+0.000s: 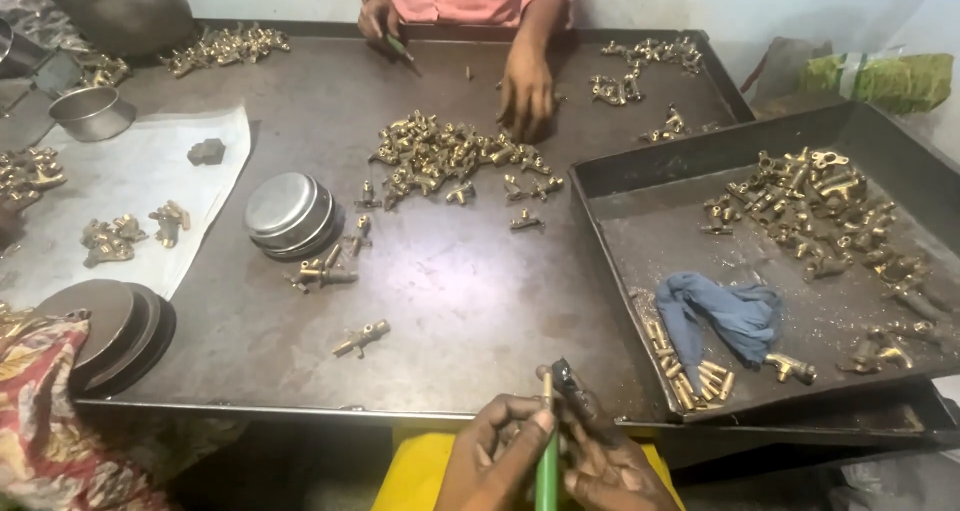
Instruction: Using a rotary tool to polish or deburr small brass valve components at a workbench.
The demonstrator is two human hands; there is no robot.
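My left hand (pixel 495 451) and my right hand (pixel 610 461) meet at the bottom edge, just below the front rim of the big metal tray (pixel 450 301). Together they grip a green-handled tool (pixel 547 466) that stands upright between them. A small dark part (pixel 565 379) with a brass tip sits at the tool's top, pinched by my right fingers. The nearest loose brass fitting (pixel 362 338) lies on the tray ahead and to the left. A heap of brass fittings (pixel 450 156) lies mid-tray.
Across the tray a person in a pink shirt has one hand (pixel 527 96) on the heap and a hand (pixel 380 21) holding a tool. A smaller tray (pixel 620 181) on the right holds fittings, brass pins (pixel 690 376) and a blue cloth (pixel 725 316). Steel bowls (pixel 290 214) stand left.
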